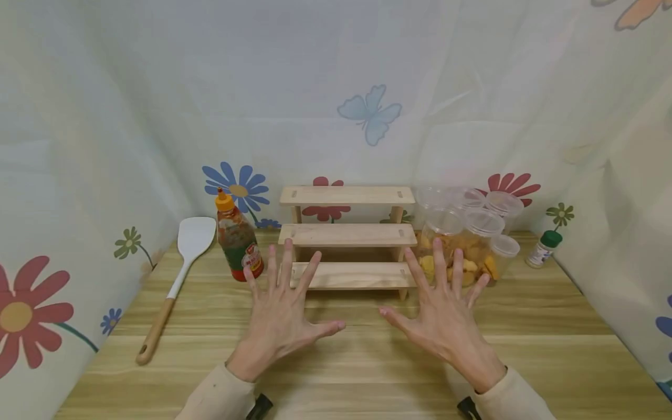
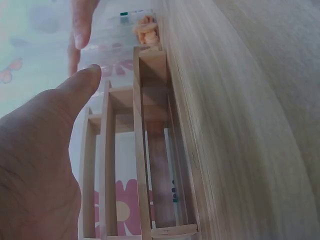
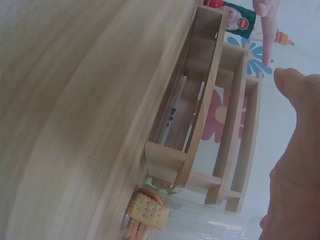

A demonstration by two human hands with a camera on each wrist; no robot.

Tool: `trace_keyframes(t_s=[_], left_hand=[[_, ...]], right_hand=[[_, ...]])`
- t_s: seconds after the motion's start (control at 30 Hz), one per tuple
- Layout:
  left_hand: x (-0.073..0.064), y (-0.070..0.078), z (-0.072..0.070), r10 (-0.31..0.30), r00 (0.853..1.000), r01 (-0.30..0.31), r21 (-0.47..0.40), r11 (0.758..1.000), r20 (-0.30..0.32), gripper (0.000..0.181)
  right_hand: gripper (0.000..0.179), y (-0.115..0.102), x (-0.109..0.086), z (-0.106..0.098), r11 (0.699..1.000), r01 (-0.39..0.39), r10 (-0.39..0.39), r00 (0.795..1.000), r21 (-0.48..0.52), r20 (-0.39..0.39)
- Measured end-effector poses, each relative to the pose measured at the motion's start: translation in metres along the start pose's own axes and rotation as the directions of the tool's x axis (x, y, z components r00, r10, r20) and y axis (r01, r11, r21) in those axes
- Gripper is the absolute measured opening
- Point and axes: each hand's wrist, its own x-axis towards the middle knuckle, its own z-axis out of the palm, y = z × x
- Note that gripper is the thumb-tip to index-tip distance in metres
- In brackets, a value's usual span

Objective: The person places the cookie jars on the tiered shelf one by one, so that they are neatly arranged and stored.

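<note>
Okay, left hand (image 1: 280, 318) and right hand (image 1: 445, 318) both spread wide; stepped wooden rack (image 1: 346, 234) just beyond them, sauce bottle (image 1: 237, 240) past left hand, clear jars (image 1: 480, 233) past right.

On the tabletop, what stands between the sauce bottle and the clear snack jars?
A three-tier wooden shelf stands between the sauce bottle and the clear snack jars; the head view shows this most plainly.
</note>
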Motion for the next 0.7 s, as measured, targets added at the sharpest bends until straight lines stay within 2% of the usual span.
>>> trace_keyframes(t_s=[0.17,0.3,0.47,0.7], left_hand=[[0.003,-0.003,-0.002,0.010,1.000,-0.011,-0.056,0.998,-0.022,0.135],[0.007,-0.010,-0.005,0.020,0.998,-0.027,-0.121,0.992,-0.059,0.131],[0.014,-0.019,-0.009,0.029,0.996,-0.047,-0.223,0.974,-0.082,0.125],[0.022,-0.031,-0.007,-0.005,0.994,-0.042,-0.408,0.912,-0.113,0.111]], right_hand=[[0.119,0.000,0.003,-0.006,1.000,0.006,-0.006,1.000,0.009,-0.019],[0.125,0.001,0.007,-0.014,0.999,0.037,-0.032,0.993,0.039,-0.113],[0.122,0.008,0.014,-0.028,0.990,0.103,-0.074,0.961,0.095,-0.268],[0.105,0.036,0.022,-0.056,0.967,0.142,-0.047,0.917,0.212,-0.397]])
